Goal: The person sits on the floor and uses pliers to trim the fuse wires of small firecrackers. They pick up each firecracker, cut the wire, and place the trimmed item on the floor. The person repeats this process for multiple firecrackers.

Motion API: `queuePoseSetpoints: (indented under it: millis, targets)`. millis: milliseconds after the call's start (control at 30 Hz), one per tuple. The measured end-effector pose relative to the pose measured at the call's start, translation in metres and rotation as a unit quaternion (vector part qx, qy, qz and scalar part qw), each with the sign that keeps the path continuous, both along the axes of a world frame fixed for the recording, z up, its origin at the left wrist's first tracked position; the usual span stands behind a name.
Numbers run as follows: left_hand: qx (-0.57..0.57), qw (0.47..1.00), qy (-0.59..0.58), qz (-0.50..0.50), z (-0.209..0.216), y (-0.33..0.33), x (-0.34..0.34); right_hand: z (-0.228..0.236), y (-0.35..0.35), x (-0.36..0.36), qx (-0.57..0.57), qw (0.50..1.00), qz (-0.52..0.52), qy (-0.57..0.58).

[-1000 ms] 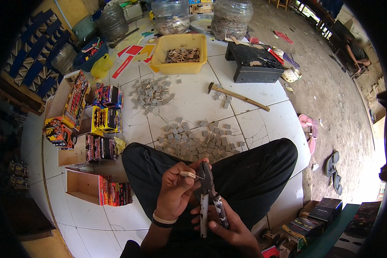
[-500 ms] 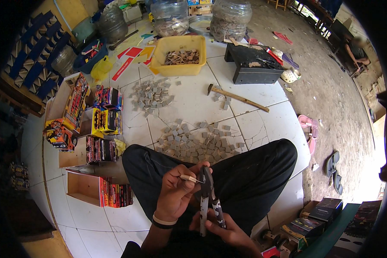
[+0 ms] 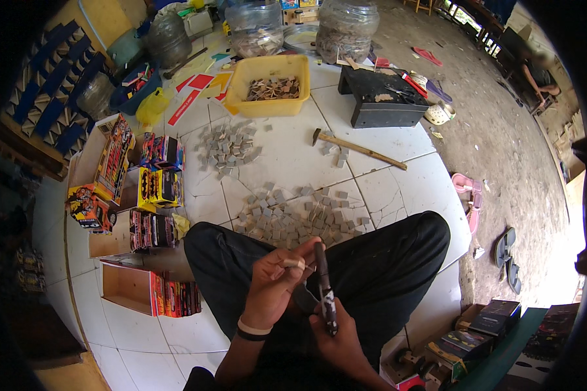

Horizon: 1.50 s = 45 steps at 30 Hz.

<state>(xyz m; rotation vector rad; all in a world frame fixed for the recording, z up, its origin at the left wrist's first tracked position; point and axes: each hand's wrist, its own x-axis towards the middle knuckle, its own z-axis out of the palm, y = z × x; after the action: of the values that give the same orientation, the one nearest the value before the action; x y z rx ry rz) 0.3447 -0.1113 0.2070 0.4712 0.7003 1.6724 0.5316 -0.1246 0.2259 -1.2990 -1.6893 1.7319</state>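
I sit cross-legged on a white tiled floor (image 3: 267,159). My left hand (image 3: 274,283) pinches a small pale wooden stick (image 3: 294,264) between thumb and fingers, held over my lap. My right hand (image 3: 336,335) grips the handles of a pair of dark pliers (image 3: 324,287), whose jaws point up beside the stick's end. Just beyond my knees lies a heap of small grey square pieces (image 3: 293,215).
A second grey heap (image 3: 227,146) lies further out, near a yellow tub (image 3: 269,85) of pieces, a hammer (image 3: 359,148) and a black tool tray (image 3: 385,98). Colourful boxes (image 3: 153,189) stack at my left. Plastic jars (image 3: 346,26) stand at the back. Sandals (image 3: 505,257) lie at right.
The pliers have tilted slightly and my hands have shifted a little in my lap; the stick stays pinched in the left hand. Nothing else has moved.
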Motion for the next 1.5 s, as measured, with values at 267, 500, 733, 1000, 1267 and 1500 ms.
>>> queuePoseSetpoints:
  millis: [267, 500, 733, 1000, 1267, 1500]
  targets:
    - [-0.242, 0.944, 0.220, 0.039, -0.090, 0.084, -0.019, -0.009, 0.041, 0.032, -0.139, 0.963, -0.197, 0.117]
    - [-0.180, 0.900, 0.345, 0.195, -0.158, 0.183, -0.038, 0.001, 0.051, 0.057, -0.134, 0.950, -0.237, 0.151]
    - [-0.214, 0.625, 0.735, 0.152, -0.181, 0.185, -0.047, -0.003, 0.049, 0.056, -0.155, 0.948, -0.226, 0.164]
    - [-0.198, 0.918, 0.319, 0.127, -0.122, 0.140, -0.056, -0.002, 0.045, 0.048, -0.148, 0.965, -0.170, 0.134]
    - [-0.117, 0.990, -0.014, 0.079, -0.012, 0.052, 0.010, -0.008, 0.027, 0.020, 0.008, 0.996, -0.043, 0.077]
    - [-0.111, 0.986, -0.025, 0.123, 0.026, 0.027, 0.031, 0.003, 0.022, 0.011, 0.090, 0.995, 0.006, 0.035]
